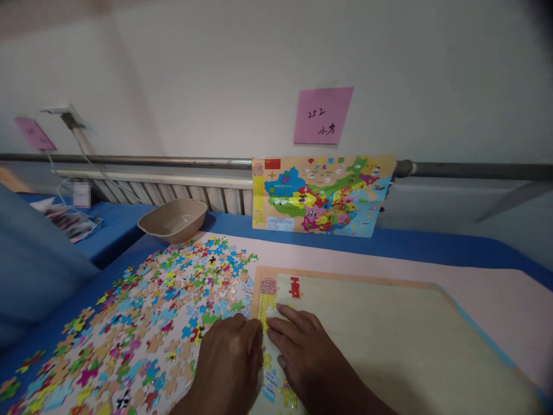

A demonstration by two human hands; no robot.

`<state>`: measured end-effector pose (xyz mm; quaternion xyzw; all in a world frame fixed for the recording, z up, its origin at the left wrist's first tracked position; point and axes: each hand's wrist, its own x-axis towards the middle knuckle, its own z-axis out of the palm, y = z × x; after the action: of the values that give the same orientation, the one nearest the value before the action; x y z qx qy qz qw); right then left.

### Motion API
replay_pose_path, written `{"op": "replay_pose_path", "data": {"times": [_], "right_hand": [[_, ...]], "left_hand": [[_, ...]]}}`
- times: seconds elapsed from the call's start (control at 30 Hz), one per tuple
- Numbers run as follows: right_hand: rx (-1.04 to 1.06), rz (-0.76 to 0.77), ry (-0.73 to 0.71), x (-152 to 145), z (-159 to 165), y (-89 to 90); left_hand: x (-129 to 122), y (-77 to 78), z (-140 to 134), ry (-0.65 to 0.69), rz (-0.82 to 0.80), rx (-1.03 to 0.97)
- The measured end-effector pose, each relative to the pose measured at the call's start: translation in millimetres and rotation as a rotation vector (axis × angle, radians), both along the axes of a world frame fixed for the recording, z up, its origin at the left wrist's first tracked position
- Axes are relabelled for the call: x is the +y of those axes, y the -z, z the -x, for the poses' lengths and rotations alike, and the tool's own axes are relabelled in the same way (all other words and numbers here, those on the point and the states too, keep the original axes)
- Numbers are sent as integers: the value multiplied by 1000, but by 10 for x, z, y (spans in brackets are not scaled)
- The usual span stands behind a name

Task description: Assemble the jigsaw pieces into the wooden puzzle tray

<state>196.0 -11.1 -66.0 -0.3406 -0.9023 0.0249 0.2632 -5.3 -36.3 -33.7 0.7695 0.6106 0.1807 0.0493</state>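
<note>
My left hand [233, 360] is closed at the left edge of a puzzle board [367, 328], its curled fingers hiding whatever they may hold. Beside it, my right hand [309, 349] lies with fingers stretched out, fingertips on or close to a strip of joined yellow puzzle pieces [268, 308] along the board's left side. A red puzzle piece [295, 287] lies near the board's top left. Blue-and-white pieces [269, 383] and a yellow piece [288, 396] show below my hands.
Many loose puzzle pieces [159, 311] spread across the table's left side. A beige bowl [175, 222] stands behind them. The printed map picture [324, 196] leans at the back against a rail [185, 162]. A pink note [323, 115] is on the wall. Blue fabric [34, 265] hangs at left.
</note>
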Motion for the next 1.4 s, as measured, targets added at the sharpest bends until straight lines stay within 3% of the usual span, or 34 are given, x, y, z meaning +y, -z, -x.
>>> {"op": "replay_pose_path", "data": {"times": [1.0,1.4], "right_hand": [[-28,-9,13,-26,10,-39],[8,-27,12,-14,5,-28]], "left_hand": [[7,27,65,-17,2,-70],[70,-114,74,-73,116,-113]]}}
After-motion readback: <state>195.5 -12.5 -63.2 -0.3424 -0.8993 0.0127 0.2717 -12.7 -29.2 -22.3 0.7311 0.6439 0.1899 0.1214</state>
